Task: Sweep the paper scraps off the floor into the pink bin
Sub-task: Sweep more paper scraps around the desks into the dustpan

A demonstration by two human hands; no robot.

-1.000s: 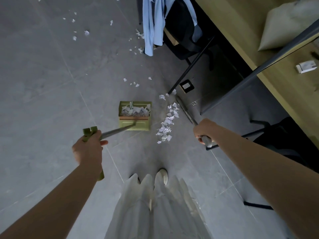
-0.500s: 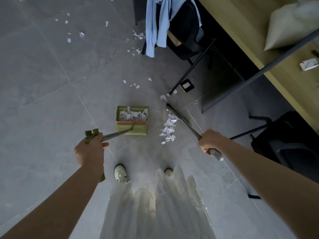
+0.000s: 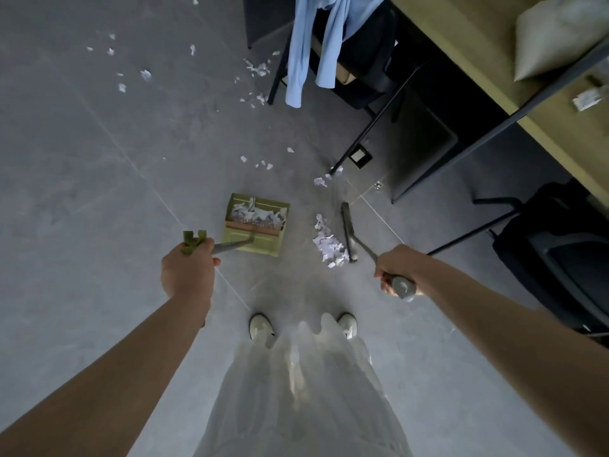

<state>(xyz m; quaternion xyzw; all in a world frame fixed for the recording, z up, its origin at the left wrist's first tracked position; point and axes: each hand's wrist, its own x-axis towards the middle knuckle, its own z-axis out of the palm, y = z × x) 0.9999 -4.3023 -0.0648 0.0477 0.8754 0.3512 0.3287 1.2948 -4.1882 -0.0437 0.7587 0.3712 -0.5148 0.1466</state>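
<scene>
My left hand point(image 3: 188, 268) grips the handle of a green dustpan point(image 3: 255, 239) that rests on the grey floor and holds several white scraps. My right hand point(image 3: 393, 270) grips the grey handle of a broom whose head point(image 3: 347, 230) lies on the floor just right of a pile of paper scraps point(image 3: 326, 242). The pile sits between the broom head and the dustpan, apart from the pan. More scraps point(image 3: 260, 164) lie scattered farther off and near the chair point(image 3: 258, 69). No pink bin is in view.
A black chair point(image 3: 359, 61) draped with a light blue shirt point(image 3: 301, 61) stands ahead, beside a wooden desk point(image 3: 478, 61) with dark metal legs point(image 3: 369, 133). Another dark chair point(image 3: 560, 258) is at the right. My feet in white shoes point(image 3: 260, 326) stand below the pile.
The broom head has swung round and come toward me, pushing the scrap pile closer to my feet. My left foot has stepped forward. The dustpan stays on the floor.
</scene>
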